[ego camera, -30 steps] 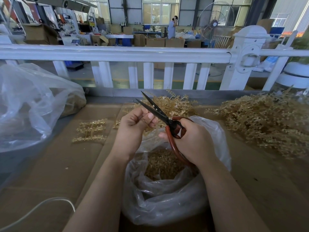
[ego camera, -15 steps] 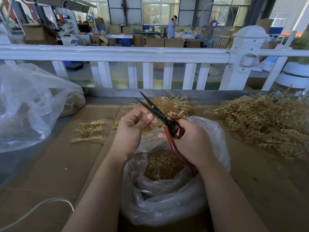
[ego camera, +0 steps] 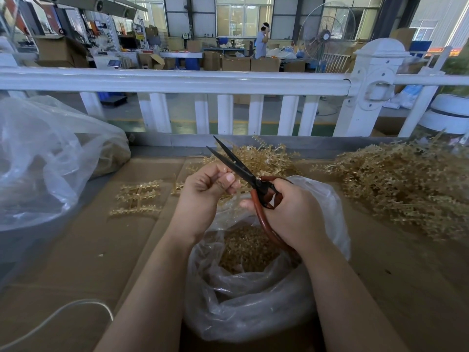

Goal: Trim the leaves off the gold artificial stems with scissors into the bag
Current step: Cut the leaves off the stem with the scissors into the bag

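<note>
The right hand [ego camera: 291,214] grips red-handled black scissors [ego camera: 250,179], blades slightly parted. The left hand [ego camera: 208,185], fingers curled, pinches a thin gold plastic stem [ego camera: 229,196] beside the blades, above a clear plastic bag [ego camera: 253,295] of gold trimmings on the cardboard-covered tabletop [ego camera: 88,245].
</note>
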